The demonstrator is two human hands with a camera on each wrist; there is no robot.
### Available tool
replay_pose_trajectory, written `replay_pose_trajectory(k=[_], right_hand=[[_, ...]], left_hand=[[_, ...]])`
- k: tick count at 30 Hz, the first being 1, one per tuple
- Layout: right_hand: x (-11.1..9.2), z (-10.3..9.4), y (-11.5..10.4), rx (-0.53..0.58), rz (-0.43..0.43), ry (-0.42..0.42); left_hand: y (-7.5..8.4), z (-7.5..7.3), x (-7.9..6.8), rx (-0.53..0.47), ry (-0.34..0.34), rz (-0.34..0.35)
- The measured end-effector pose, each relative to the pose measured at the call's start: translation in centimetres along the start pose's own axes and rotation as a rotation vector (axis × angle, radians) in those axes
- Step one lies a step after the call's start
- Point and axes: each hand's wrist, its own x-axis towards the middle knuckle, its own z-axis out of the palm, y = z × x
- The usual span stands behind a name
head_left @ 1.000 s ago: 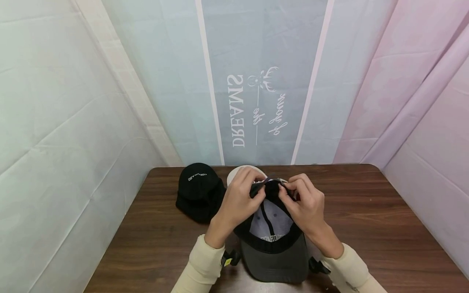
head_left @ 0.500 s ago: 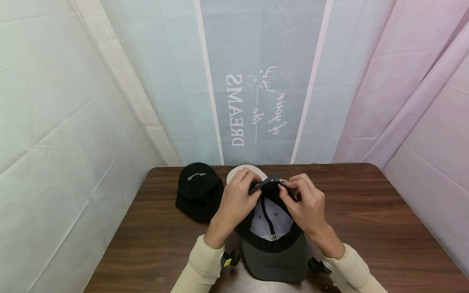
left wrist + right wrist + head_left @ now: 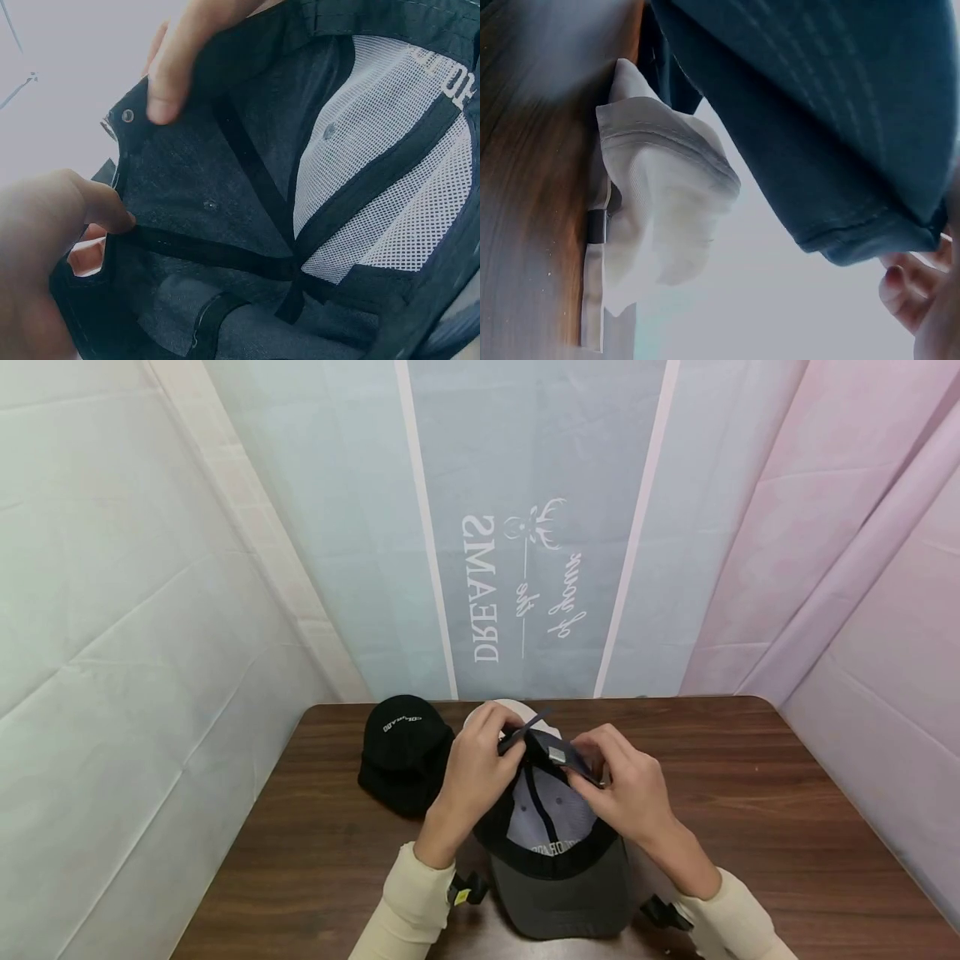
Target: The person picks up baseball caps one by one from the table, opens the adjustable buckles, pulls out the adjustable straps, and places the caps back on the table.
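Observation:
A dark grey baseball cap (image 3: 558, 897) is held upside down in both hands, brim toward the person and its inside facing up. Mesh lining and a black sweatband show inside it. My left hand (image 3: 480, 768) pinches the cap's back strap (image 3: 525, 729), whose free end sticks up. Across the gap, my right hand (image 3: 630, 785) pinches the other back edge, where a metal buckle (image 3: 557, 755) shows. The strap end and buckle stand apart. In the left wrist view, my left thumb lies at the cap's rear opening, and a small snap (image 3: 127, 115) sits near my right thumb.
A black cap (image 3: 405, 752) with white lettering rests on the brown wooden table (image 3: 750, 827), left of the hands. Behind the held cap is a white cap (image 3: 671, 202). Fabric curtains (image 3: 367, 527) enclose the table's back and sides.
The strap has come out of the buckle. The hands have drawn slightly apart, the right one turning the buckle side down and into view.

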Motion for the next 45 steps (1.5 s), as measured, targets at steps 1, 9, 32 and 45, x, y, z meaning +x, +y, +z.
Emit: replay_pose_trajectory(k=[1,9,32,45], right_hand=[[-0.1,0.0,0.1,-0.003,0.003,-0.028],[-0.3,-0.6,0.1,-0.108,0.101,-0.288],[1.1,-5.8,2.1,-0.22,0.302,-0.649],[0.4,-6.9,4.2,-0.406,0.154,-0.192]], left_hand=[[0.0,-0.1,0.0,-0.002,0.007,0.0],[-0.6,-0.6,0.2,-0.03,0.074,-0.001],[0.1,-0.6,0.5,-0.206,0.17,0.107],[1.2,0.8,0.2,-0.238,0.107,0.192]])
